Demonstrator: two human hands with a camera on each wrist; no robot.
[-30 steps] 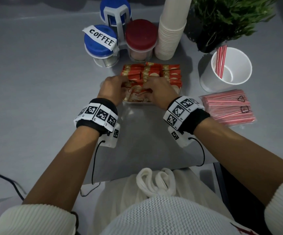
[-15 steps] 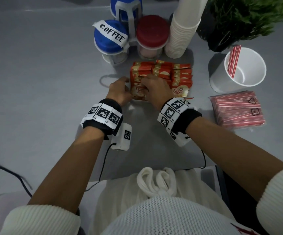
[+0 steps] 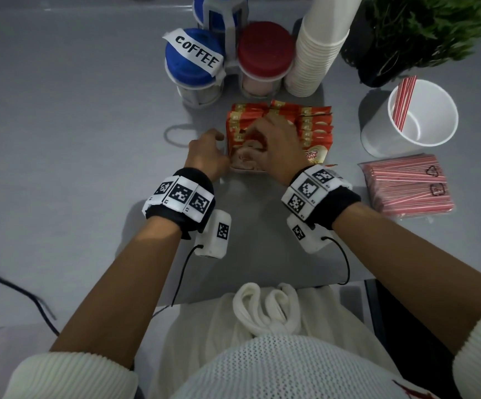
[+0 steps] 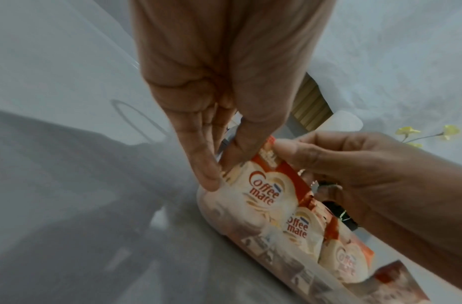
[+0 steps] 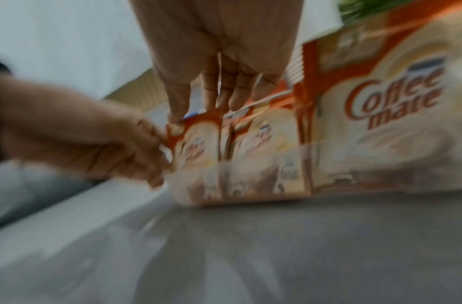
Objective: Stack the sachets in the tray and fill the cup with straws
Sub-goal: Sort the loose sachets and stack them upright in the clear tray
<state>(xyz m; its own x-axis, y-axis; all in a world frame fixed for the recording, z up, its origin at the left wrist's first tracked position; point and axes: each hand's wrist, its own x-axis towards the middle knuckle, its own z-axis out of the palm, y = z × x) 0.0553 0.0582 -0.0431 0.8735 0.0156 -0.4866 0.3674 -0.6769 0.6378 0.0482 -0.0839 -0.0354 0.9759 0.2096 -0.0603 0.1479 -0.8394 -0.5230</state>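
A clear tray (image 3: 245, 170) in the middle of the grey table holds rows of upright red and cream Coffee mate sachets (image 3: 315, 131). My left hand (image 3: 217, 145) pinches the tray's front left corner, index finger outside and thumb behind the front sachet (image 4: 261, 191). My right hand (image 3: 258, 139) lies over the left rows and pinches the top edge of that front sachet. To the right a white cup (image 3: 434, 90) holds a few red-striped straws (image 3: 404, 103). In front of it lies a clear bag of straws (image 3: 406, 185). The right wrist view is blurred.
Behind the tray stand two blue-lidded jars, one labelled COFFEE (image 3: 196, 53), a red-lidded jar (image 3: 265, 50), a leaning stack of paper cups (image 3: 317, 44) and a potted plant (image 3: 423, 30). A dark cable (image 3: 12, 289) crosses the table at the near left.
My left hand has moved off the front sachets to the tray's left corner. My right hand has shifted left over the rows.
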